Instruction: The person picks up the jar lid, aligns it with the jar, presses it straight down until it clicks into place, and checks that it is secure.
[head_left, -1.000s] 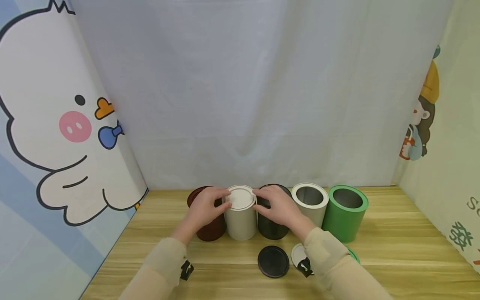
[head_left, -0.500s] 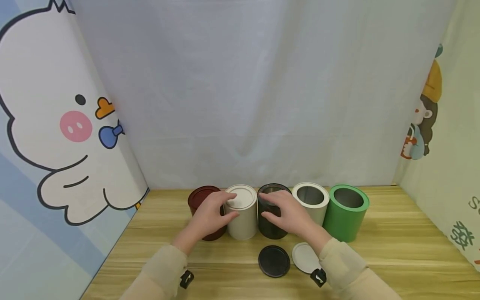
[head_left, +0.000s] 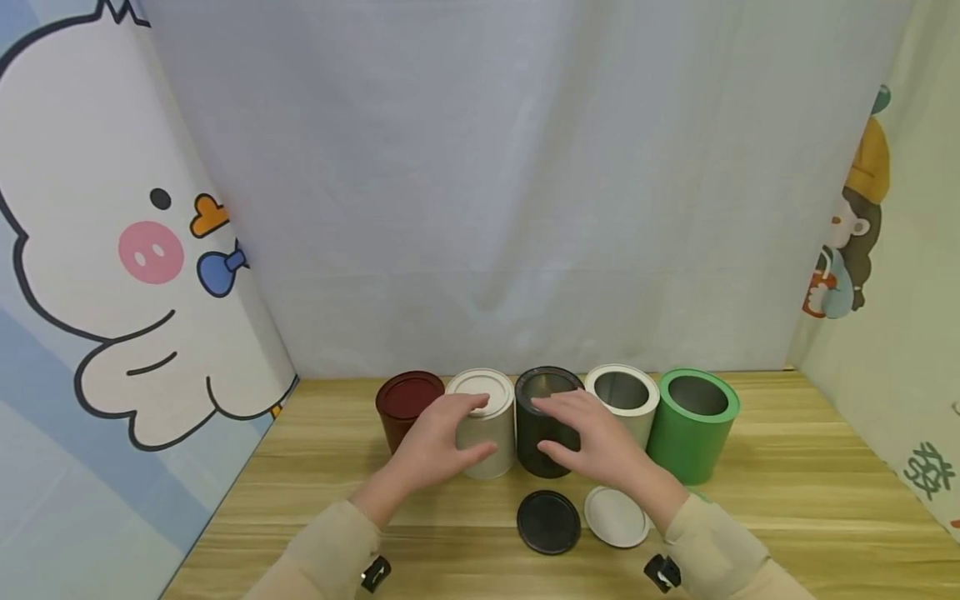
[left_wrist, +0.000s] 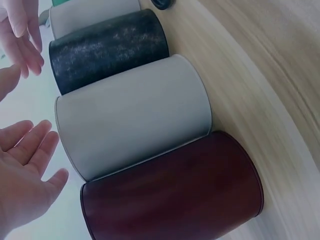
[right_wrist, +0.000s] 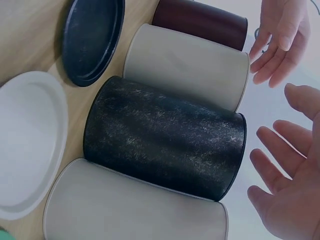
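A pale curtain hangs behind the wood-grain table [head_left: 787, 500], where five round tins stand in a row. The left hand [head_left: 442, 442] hovers by the lidded cream tin [head_left: 483, 421], the right hand [head_left: 600, 442] by the open black tin [head_left: 543, 425]. A flat black lid [head_left: 548, 522] and a white lid [head_left: 617, 517] lie in front. From the left wrist, the cream tin [left_wrist: 135, 115] looks smooth and the fingers [left_wrist: 30, 145] are straight, holding nothing. From the right wrist, the black tin [right_wrist: 165, 137] is speckled, and the fingers [right_wrist: 280, 160] are spread, clear of it.

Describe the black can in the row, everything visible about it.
The black can is a short upright cylinder with a dark, speckled, matte-looking wall and an open top that shows a greyish inside. It stands third from the left on the wooden table, pressed between two whitish cans. Its black lid lies flat in front. The right hand hovers before it, not gripping.
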